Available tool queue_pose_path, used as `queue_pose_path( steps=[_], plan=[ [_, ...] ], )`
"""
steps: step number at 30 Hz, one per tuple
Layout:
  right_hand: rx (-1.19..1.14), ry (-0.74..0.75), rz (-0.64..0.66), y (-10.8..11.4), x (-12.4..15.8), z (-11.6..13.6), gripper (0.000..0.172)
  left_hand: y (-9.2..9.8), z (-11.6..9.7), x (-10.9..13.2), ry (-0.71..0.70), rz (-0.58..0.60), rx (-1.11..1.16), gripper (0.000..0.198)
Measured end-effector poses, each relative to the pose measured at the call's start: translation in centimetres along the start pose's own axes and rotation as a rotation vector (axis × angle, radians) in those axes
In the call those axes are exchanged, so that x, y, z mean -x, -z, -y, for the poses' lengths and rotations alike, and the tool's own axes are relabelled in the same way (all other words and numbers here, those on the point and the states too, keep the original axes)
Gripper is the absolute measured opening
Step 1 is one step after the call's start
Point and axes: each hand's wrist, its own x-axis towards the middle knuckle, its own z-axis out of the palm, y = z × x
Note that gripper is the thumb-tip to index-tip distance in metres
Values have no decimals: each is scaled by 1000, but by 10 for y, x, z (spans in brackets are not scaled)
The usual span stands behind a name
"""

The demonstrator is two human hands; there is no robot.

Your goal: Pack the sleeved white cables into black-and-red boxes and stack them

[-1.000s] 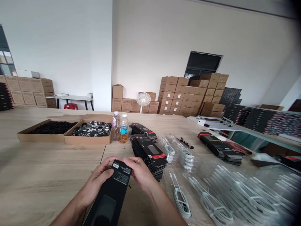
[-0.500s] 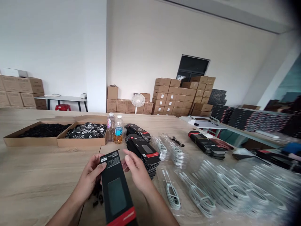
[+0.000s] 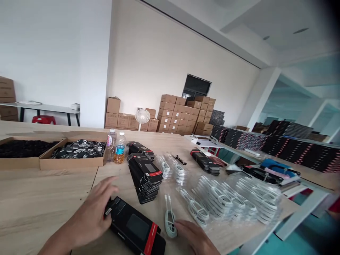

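Observation:
A black printed box with a red band [image 3: 138, 226] lies slanted at the near edge of the table, a dark flap at its right end. At its left end is my left hand [image 3: 91, 210], thumb by the box and fingers spread apart above it. My right hand [image 3: 196, 238] reaches in low on the right, fingers stretched out at the edge of a coiled white cable [image 3: 170, 221]. Its fingertips are partly hidden. Beyond the box stands a stack of similar flat black boxes [image 3: 146, 177].
Bagged white cables [image 3: 220, 198] lie in piles to the right. Two bottles [image 3: 120, 148] stand behind the stack. Open cartons of black pieces [image 3: 71, 163] are at the left. Another bundle of black boxes [image 3: 204, 162] lies farther back.
The box has gone from between both hands to lying slanted lower down. My right hand has left it and moved right to the cable. The view has turned right.

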Motion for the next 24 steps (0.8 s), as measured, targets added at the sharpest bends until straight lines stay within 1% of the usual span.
queue_pose_path(
  steps=[1,2,3,4,5,6,8,10,11,12,13,14,16,17,18,21,22,24],
  plan=[
    [43,0,22,7,-6,4,69,-3,-4,2,-78,101,14,68],
    [101,0,52,17,-14,9,74,-6,-9,4,-128,212,28,86],
    [170,0,89,27,-25,14,79,-9,-14,5,-149,305,37,98],
    [236,13,133,36,-37,18,83,-13,-18,6,-154,366,44,105],
    [295,46,175,44,-50,22,86,-15,-23,6,-150,393,50,107],
    [346,96,208,49,-62,24,86,-17,-26,7,-145,392,54,106],
    [422,227,244,51,-86,28,78,-16,-29,7,-150,353,59,94],
    [470,348,241,47,-105,29,58,-11,-23,6,-162,304,75,82],
    [486,395,238,44,-112,30,48,-8,-16,6,-162,266,88,79],
    [498,429,241,43,-118,30,40,-5,-8,5,-154,208,101,80],
    [505,449,249,43,-122,31,37,-1,1,3,-134,127,112,81],
    [503,451,260,45,-125,33,39,2,11,1,-106,34,116,82],
    [454,410,282,56,-128,36,49,6,28,-3,-40,-131,91,78],
    [404,366,286,63,-129,38,55,8,33,-5,-11,-181,66,75],
    [343,306,284,71,-129,40,60,9,37,-7,15,-205,36,72],
    [201,110,227,93,-131,46,66,7,35,-10,87,-174,-49,74],
    [200,61,185,98,-133,48,64,6,31,-10,110,-156,-74,76],
    [275,5,83,104,-139,53,60,2,23,-10,148,-135,-118,77]
  ],
)
